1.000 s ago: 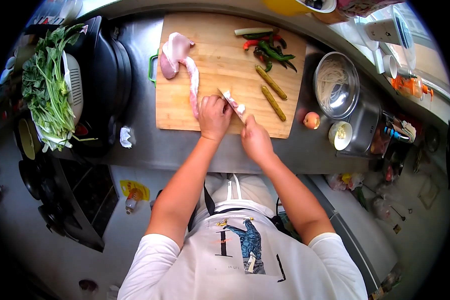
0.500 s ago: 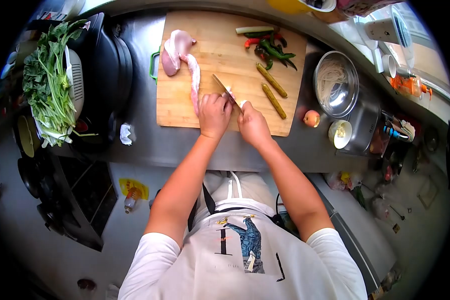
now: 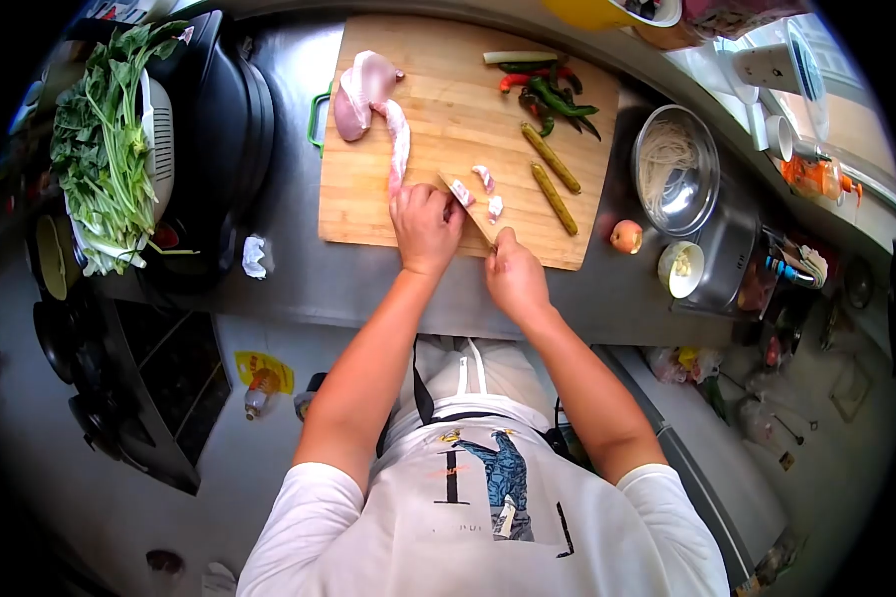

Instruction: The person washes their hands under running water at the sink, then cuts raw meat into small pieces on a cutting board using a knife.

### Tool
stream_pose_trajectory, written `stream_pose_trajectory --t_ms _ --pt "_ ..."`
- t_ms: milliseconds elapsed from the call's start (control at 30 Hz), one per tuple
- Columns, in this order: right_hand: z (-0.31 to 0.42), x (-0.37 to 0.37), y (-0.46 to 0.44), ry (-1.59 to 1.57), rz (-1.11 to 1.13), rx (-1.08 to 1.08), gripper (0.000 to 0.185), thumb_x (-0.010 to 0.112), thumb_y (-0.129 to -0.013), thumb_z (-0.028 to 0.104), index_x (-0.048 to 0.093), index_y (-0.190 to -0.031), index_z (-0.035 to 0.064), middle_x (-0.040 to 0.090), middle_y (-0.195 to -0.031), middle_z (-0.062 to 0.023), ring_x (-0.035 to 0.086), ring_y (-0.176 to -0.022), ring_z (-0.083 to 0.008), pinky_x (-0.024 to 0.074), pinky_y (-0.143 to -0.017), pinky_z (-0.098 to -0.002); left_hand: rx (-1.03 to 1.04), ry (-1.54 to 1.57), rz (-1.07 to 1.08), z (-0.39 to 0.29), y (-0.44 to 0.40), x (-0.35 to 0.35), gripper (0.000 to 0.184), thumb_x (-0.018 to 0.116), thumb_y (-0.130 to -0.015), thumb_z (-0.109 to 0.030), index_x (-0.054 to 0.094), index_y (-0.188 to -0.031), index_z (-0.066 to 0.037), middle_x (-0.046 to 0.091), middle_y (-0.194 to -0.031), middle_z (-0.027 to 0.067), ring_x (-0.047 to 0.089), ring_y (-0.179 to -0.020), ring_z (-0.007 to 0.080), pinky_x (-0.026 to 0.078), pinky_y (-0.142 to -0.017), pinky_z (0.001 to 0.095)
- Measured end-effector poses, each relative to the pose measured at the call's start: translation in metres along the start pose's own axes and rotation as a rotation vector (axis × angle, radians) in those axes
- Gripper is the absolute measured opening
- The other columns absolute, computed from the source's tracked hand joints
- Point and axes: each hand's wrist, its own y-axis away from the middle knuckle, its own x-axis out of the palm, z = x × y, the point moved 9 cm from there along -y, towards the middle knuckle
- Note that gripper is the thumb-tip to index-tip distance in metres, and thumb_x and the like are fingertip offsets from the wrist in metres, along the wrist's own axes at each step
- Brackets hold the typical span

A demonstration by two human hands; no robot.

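On the wooden cutting board (image 3: pixel 448 109) lies a long strip of raw meat (image 3: pixel 398 149), running from a larger pink piece (image 3: pixel 354 98) down to my left hand (image 3: pixel 426 227). My left hand is closed on the strip's lower end, fingertips beside the blade. My right hand (image 3: pixel 518 276) grips the handle of a knife (image 3: pixel 468 211), whose blade slants up and left next to my left fingers. Small cut meat pieces (image 3: pixel 495 207) lie on the board just right of the blade. Two brown-green sticks (image 3: pixel 555 199) rest further right.
Green and red peppers (image 3: pixel 558 99) lie at the board's upper right. Beyond its right edge are a metal bowl of noodles (image 3: pixel 675 169), a round fruit (image 3: pixel 626 237) and a small bowl (image 3: pixel 680 269). Leafy greens (image 3: pixel 110 159) fill a basket at left, beside a black appliance (image 3: pixel 219 129).
The knife has moved slightly right and down with my right hand. Cut pieces now show separately to its right. The view has shifted a little.
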Motion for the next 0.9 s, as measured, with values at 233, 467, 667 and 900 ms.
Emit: stream_pose_trajectory --t_ms 233,467,667,900 --pt "0.01 0.014 -0.024 0.001 0.046 -0.016 0.017 0.052 -0.087 0.01 0.046 -0.096 -0.0025 0.063 -0.078 -0.0292 0.063 -0.076 -0.047 0.0493 -0.07 -0.0558 0.101 0.007 -0.075 -0.001 0.004 -0.001 0.02 0.077 -0.069 -0.015 0.058 -0.069 -0.008 0.057 -0.083 0.0064 0.053 -0.086 0.0286 0.041 -0.082 0.0422" --pt "-0.007 0.016 -0.009 -0.02 0.041 0.027 0.015 0.05 -0.088 0.01 0.046 -0.096 -0.0024 0.062 -0.077 -0.0311 0.062 -0.077 -0.0487 0.0481 -0.07 -0.0571 0.15 0.01 -0.024 -0.001 -0.001 -0.003 0.014 0.074 -0.072 -0.015 0.067 -0.083 -0.01 0.058 -0.086 0.0055 0.054 -0.087 0.0273 0.042 -0.082 0.042" --pt "-0.024 -0.006 -0.008 -0.118 -0.12 0.12 0.012 0.051 -0.09 0.012 0.049 -0.093 -0.0002 0.062 -0.076 -0.0295 0.061 -0.076 -0.0489 0.0478 -0.068 -0.0547 0.167 0.037 0.068 -0.007 -0.001 -0.029 0.022 0.074 -0.073 -0.017 0.067 -0.092 -0.009 0.06 -0.093 0.0061 0.055 -0.094 0.0272 0.043 -0.086 0.0409" --pt "0.002 0.006 0.007 -0.164 -0.009 -0.012 0.012 0.056 -0.09 0.01 0.049 -0.089 0.0008 0.06 -0.072 -0.0274 0.061 -0.071 -0.0467 0.0473 -0.062 -0.0491 0.19 0.036 0.094 0.001 0.004 -0.025 0.023 0.075 -0.074 -0.016 0.068 -0.094 -0.008 0.061 -0.097 0.0063 0.056 -0.097 0.0276 0.043 -0.087 0.0407"
